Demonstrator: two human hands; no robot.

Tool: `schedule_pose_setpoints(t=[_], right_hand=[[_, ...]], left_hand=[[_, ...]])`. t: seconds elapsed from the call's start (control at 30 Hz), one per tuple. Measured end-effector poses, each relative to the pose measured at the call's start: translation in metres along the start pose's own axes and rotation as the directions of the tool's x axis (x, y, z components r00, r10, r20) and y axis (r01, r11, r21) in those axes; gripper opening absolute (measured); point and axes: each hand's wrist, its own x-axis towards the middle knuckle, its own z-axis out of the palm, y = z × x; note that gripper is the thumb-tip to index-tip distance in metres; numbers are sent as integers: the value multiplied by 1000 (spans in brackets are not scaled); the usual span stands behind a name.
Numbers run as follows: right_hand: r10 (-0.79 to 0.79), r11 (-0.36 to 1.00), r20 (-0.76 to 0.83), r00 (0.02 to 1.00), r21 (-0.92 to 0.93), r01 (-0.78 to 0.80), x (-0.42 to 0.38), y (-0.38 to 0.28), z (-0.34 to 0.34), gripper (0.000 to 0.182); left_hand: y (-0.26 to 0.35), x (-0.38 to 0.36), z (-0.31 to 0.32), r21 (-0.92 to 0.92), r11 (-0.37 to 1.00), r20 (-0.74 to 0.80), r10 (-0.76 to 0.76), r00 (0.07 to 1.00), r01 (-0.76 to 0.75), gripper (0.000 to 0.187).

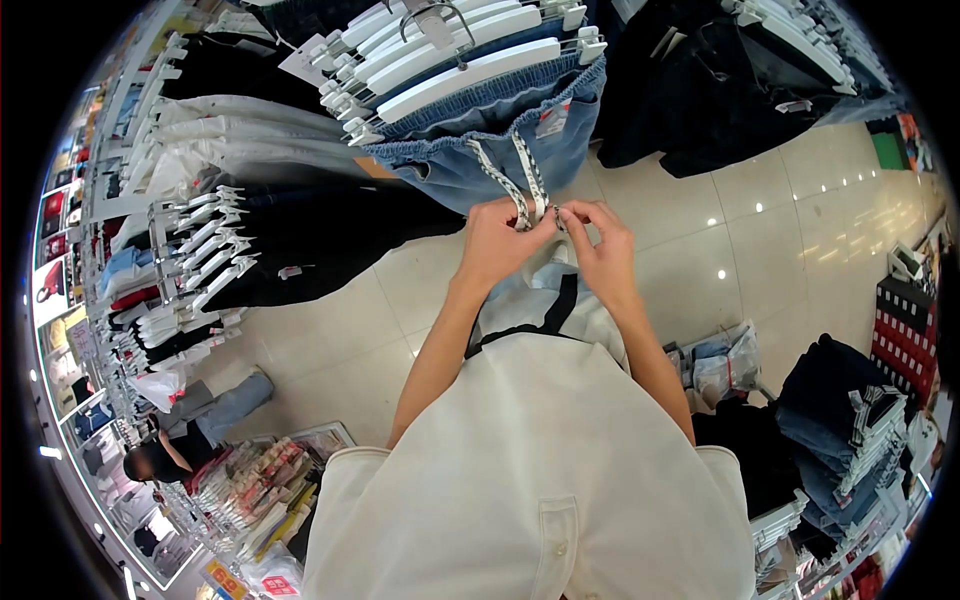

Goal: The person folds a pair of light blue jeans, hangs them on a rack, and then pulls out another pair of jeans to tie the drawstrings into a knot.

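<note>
A pair of blue denim pants (430,178) with an elastic waist hangs from a white clip hanger (470,80) at the front of a rack. From its waistband runs a black-and-white patterned drawstring (527,165). My left hand (497,232) is closed around the drawstring's lower part, below the waistband. Close beside it, my right hand (598,238) pinches a drawstring end between thumb and fingers. Both hands almost meet in front of my body. The pants' lower part is partly hidden behind my hands and forearms.
More white hangers (430,45) crowd the rack behind. Black pants (330,240) hang at left, dark garments (700,90) at upper right. Folded jeans (835,400) and a red-and-black box stack (903,335) stand at right. Another person (180,450) is at lower left. Tiled floor (690,270) lies below.
</note>
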Motion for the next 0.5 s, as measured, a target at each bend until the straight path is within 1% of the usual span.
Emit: schedule_pose_setpoints(t=[0.03,0.07,0.1,0.13,0.17,0.2,0.23,0.3,0.37,0.43,0.47,0.5], right_hand=[[-1,1000,1,1000,0,1,0,-1,0,12],[-55,997,1,998,-47,55,0,-2,-1,12],[-109,990,4,994,-94,109,0,-3,-2,13],[-111,989,4,994,-93,111,-1,-2,-1,13],[-196,968,5,981,-159,194,-2,1,0,14],[-279,935,11,960,-224,274,-3,3,0,15],[-279,935,11,960,-224,275,-4,5,0,15],[-339,897,39,940,-289,336,-5,7,0,17],[-364,872,66,929,-327,364,-7,6,-1,18],[-385,845,91,918,-365,391,-8,6,-1,19],[-402,831,106,910,-374,411,-8,6,-2,20],[-417,817,121,901,-384,430,-9,7,-3,22]], left_hand=[[2,0,1,-4,1000,-10,-20,1000,20,13],[0,0,4,-4,1000,-11,-20,1000,20,13],[-5,-1,7,-85,993,-16,-82,996,81,13],[-8,-2,10,-165,976,-16,-144,990,139,13],[-11,-2,12,-165,977,-17,-143,990,138,13],[-12,-2,13,-221,960,-3,-177,984,172,13],[-14,-2,14,-276,939,13,-210,978,205,12],[-19,-2,15,-274,941,16,-202,979,199,12],[-22,-3,16,-273,943,19,-194,981,192,11],[-24,-3,15,-178,964,42,-191,981,195,10],[-24,-3,16,-178,965,46,-187,981,193,10],[-25,-4,16,-223,951,57,-207,977,215,10]])
